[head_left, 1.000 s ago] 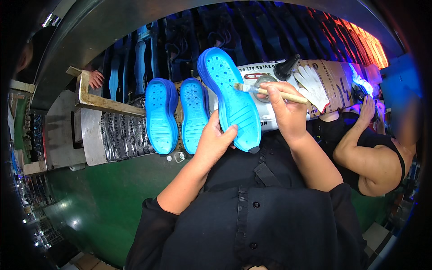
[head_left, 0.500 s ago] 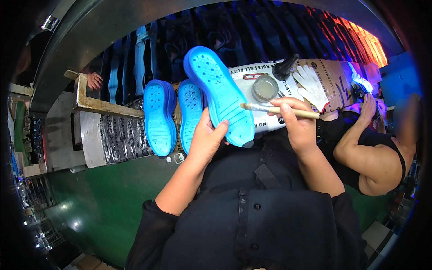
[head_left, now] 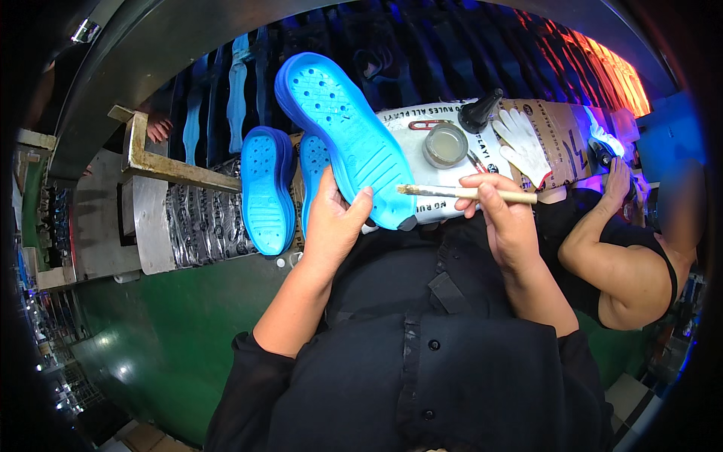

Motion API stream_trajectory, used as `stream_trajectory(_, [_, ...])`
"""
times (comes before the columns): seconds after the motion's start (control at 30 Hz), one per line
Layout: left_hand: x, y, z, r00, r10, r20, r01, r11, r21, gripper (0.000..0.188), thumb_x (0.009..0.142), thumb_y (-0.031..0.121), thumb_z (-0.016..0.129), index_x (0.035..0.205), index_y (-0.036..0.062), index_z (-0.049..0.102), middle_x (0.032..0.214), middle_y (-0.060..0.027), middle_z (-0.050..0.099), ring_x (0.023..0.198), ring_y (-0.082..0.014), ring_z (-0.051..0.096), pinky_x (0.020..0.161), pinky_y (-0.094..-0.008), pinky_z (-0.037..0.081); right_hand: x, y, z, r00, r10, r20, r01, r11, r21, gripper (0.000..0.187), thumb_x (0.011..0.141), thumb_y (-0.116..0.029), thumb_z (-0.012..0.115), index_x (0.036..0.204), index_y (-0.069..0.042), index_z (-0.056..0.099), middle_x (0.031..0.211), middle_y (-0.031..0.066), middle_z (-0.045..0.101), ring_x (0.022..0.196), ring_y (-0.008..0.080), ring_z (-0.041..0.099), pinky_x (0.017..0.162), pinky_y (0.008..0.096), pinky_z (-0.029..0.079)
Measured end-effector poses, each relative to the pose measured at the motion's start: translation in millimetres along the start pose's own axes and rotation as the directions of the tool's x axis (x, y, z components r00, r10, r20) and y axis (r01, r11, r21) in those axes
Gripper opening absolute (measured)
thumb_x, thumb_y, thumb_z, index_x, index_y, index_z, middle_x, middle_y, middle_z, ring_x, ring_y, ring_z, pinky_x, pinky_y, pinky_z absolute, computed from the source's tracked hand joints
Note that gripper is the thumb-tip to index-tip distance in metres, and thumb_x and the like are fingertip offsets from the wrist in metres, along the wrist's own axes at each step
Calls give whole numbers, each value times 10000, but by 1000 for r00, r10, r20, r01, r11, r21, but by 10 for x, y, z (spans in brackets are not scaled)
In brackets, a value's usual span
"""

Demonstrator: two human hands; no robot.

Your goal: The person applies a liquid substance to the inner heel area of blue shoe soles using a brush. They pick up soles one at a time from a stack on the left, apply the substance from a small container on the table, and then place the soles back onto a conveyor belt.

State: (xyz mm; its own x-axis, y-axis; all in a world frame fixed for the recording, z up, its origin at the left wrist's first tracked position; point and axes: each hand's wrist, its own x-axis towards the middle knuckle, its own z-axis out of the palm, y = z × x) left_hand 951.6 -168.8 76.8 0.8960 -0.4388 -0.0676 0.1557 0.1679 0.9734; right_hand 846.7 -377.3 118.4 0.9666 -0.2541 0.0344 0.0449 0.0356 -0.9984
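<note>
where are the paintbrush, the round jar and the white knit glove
Paintbrush (head_left: 445, 192): head view, on the handle between bristles and fingers.
Round jar (head_left: 445, 163): head view, on its near wall.
White knit glove (head_left: 526, 148): head view, mid-glove.

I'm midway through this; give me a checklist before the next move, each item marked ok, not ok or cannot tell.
1. Left hand grips the long blue moulded shoe sole, thumb on its upper face: ok.
2. Right hand holds the flat brush with a pale wooden handle, bristles pointing toward that sole: ok.
3. Bristles touching the sole: cannot tell; they overlap its lower end in view.
4. Round see-through container of cloudy liquid uncovered and upright: ok.
5. White fabric glove with a red-edged cuff apart from the container: ok.
6. Middle blue shoe sole fully visible: not ok; the held sole and left hand cover part.
</note>
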Motion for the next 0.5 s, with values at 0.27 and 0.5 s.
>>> stream_trajectory(0.27, [-19, -22, 22, 1000, -17, -18, 17, 1000, 7, 477, 879, 113, 572, 1288, -58, 395, 1157, -131, 548, 1060, -170, 532, 941, -316, 419, 35, 176, -28, 976, 213, -50, -185, 926, 330, 378, 976, -272, 503, 1062, 82, 601, 809, 115, 632, 758, 121, 553, 690, 237, 432])
stream_trajectory(0.5, [-47, -10, -16, 1000, 2, -12, -1, 994, 109, 507, 876, 126, 584, 1303, -57, 380, 1171, -142, 543, 1044, -179, 548, 919, -311, 440, -32, 100, -66, 975, 221, -27, -192, 896, 401, 283, 958, -183, 484, 1036, 63, 600, 897, 119, 620, 818, 145, 571, 729, 250, 435])
